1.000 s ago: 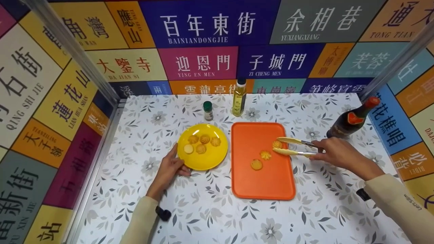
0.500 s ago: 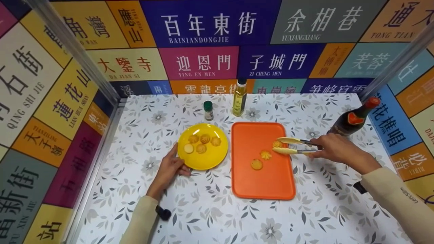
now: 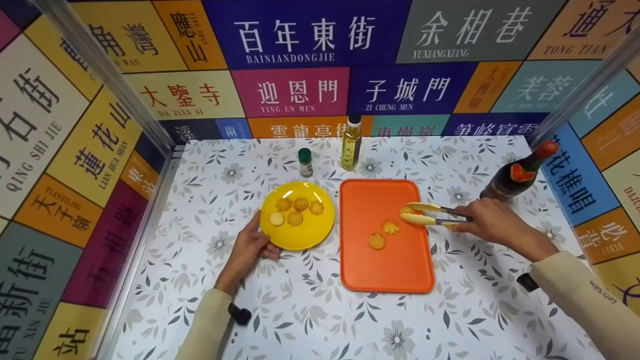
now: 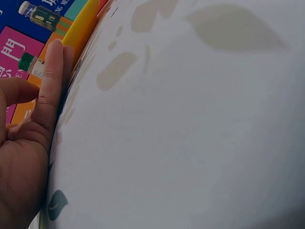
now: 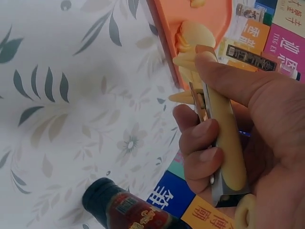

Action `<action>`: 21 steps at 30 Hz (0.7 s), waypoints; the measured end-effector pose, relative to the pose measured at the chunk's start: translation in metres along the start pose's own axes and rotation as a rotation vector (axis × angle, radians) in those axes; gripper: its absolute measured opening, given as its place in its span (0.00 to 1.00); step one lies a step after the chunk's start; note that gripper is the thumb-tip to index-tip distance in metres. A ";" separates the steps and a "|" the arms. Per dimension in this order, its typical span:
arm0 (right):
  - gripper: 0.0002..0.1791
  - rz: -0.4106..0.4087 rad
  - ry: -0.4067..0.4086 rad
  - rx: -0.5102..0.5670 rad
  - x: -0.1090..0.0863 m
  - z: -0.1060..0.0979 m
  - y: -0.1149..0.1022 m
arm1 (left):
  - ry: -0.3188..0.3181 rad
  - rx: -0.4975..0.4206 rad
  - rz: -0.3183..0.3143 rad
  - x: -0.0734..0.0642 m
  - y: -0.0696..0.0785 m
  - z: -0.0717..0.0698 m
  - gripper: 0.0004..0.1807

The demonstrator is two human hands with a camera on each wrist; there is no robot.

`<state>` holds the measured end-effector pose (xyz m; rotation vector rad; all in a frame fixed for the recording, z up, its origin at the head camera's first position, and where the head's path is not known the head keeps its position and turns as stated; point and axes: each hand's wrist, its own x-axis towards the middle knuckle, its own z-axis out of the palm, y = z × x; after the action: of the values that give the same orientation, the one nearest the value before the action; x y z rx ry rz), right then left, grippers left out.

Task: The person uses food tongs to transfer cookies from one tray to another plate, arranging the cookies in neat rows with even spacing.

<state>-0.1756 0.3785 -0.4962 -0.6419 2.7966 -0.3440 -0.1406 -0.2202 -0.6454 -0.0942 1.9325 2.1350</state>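
My left hand (image 3: 250, 242) touches the lower left rim of a yellow plate (image 3: 320, 230), fingers extended along its edge and thumb apart in the left wrist view. Several piped cookies (image 3: 300, 204) lie on that plate. With my right hand (image 3: 500, 227) I grip a pair of tongs (image 3: 420, 219), yellow at tips and handle. Their tips are around a cookie (image 5: 198, 36) at the right side of an orange tray (image 3: 385, 272); it looks tilted in the right wrist view. Two more cookies, one star-shaped (image 3: 390, 227) and one round (image 3: 377, 241), lie on the tray.
Behind the plate stand a green-capped shaker (image 3: 305, 162) and a bottle of yellow oil (image 3: 351, 145). A dark red-capped bottle (image 3: 517, 175) is just beyond my right hand. Printed panels (image 3: 300, 92) wall the flower-patterned table (image 3: 300, 310) at the back and sides.
The tongs' tips have drawn closer together around the cookie, which now shows less of its top. My right hand has shifted slightly left. My left hand stays at the plate.
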 end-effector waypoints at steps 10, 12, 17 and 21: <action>0.27 -0.025 0.109 0.052 -0.013 0.015 0.010 | 0.008 0.007 -0.003 0.000 0.000 0.001 0.44; 0.27 -0.033 0.138 0.066 -0.014 0.019 0.013 | 0.007 0.002 0.012 0.000 0.000 0.001 0.44; 0.28 -0.013 0.157 0.107 -0.016 0.028 0.012 | 0.001 0.000 0.048 0.000 0.000 0.002 0.44; 0.27 -0.005 0.163 0.127 -0.016 0.031 0.009 | 0.012 0.018 0.037 -0.001 -0.001 0.002 0.44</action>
<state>-0.1563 0.3881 -0.5249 -0.6170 2.8960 -0.5949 -0.1389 -0.2179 -0.6454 -0.0686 1.9754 2.1445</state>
